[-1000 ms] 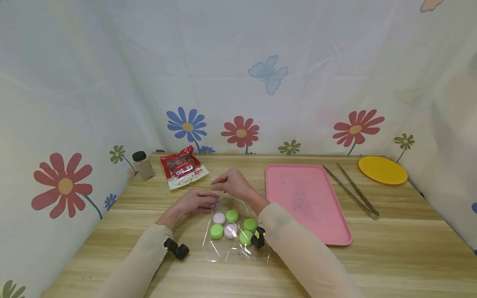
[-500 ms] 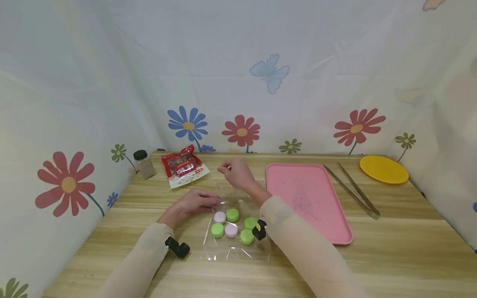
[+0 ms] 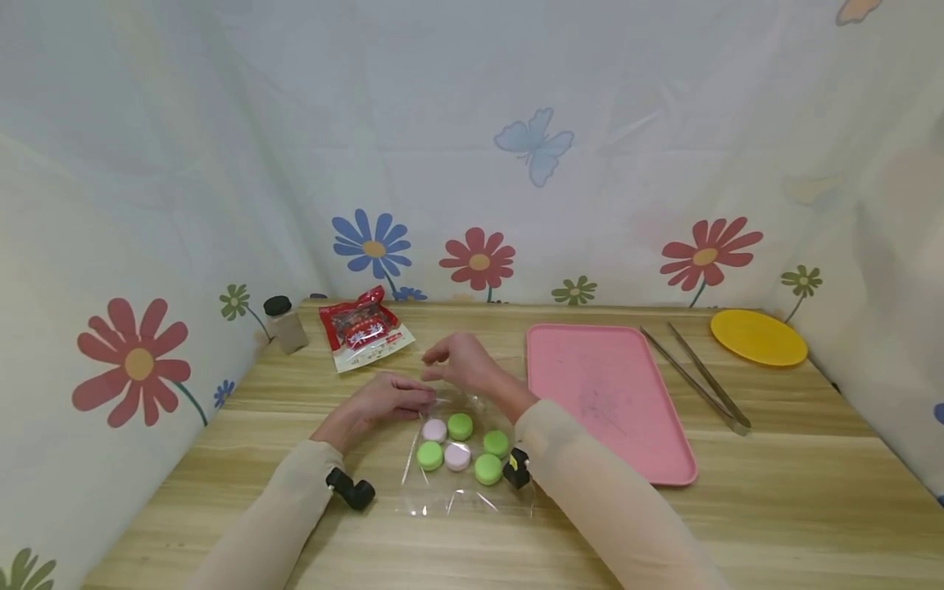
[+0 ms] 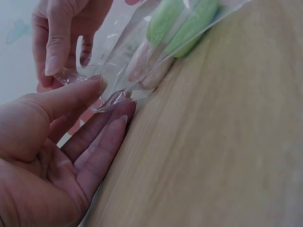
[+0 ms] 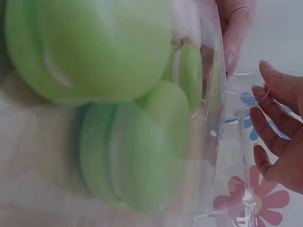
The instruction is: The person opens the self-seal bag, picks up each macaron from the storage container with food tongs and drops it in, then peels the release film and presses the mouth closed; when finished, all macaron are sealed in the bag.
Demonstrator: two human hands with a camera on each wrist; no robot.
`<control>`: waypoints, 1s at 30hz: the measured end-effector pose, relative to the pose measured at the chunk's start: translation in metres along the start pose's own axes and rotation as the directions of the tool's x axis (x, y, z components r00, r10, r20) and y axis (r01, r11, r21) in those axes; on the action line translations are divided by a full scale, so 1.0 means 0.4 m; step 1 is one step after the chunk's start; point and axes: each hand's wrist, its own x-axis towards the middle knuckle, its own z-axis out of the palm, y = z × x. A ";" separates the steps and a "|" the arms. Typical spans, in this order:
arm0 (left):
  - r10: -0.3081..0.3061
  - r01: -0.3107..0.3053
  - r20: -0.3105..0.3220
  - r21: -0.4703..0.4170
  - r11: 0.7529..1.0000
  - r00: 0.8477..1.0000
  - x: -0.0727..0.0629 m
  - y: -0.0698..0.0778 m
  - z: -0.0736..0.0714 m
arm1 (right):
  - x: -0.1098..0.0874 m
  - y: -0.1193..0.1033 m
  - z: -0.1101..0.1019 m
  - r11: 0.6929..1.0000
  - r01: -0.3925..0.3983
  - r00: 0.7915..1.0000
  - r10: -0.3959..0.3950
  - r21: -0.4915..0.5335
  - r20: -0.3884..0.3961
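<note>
A clear plastic bag (image 3: 435, 501) lies flat on the table, holding several green macarons (image 3: 430, 456) and pale pink macarons (image 3: 457, 457). At its far left corner, my left hand (image 3: 383, 400) pinches the film between thumb and fingers. Just beyond it, my right hand (image 3: 466, 363) is over the bag's far edge. The right wrist view has the right hand (image 5: 284, 127) pinching the film of the flap between thumb and index finger, other fingers loosely bent. Seen from the left wrist, crinkled film of the bag (image 4: 113, 99) runs between both hands.
A pink tray (image 3: 590, 369) lies right of the bag, with metal tongs (image 3: 708, 385) beside it and a yellow plate (image 3: 760, 337) behind. At the back left are a red and white snack packet (image 3: 365, 329) and a black-lidded jar (image 3: 286, 325).
My right hand first swung away from the left hand with the flap of the bag, then came back toward it. The left hand has kept its place at the corner.
</note>
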 end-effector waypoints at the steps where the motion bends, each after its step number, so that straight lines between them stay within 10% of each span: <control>1: 0.004 -0.004 0.002 0.001 1.000 1.000 -0.001 0.002 0.001 | 0.000 -0.002 0.000 1.000 -0.003 1.000 0.003 0.001 0.002; 15: 0.042 -0.042 0.021 0.016 0.999 0.999 -0.001 -0.002 -0.001 | 0.008 0.009 0.024 0.979 0.055 0.998 -0.059 -0.195 -0.017; 23: 0.020 -0.021 0.013 0.033 0.999 1.000 0.006 -0.002 0.003 | 0.013 -0.005 0.015 0.856 0.031 0.995 -0.073 -0.516 -0.062; 30: -0.008 0.008 -0.001 0.031 0.999 1.000 0.014 -0.011 0.001 | 0.006 0.006 -0.021 0.933 0.035 0.991 -0.080 -0.358 -0.110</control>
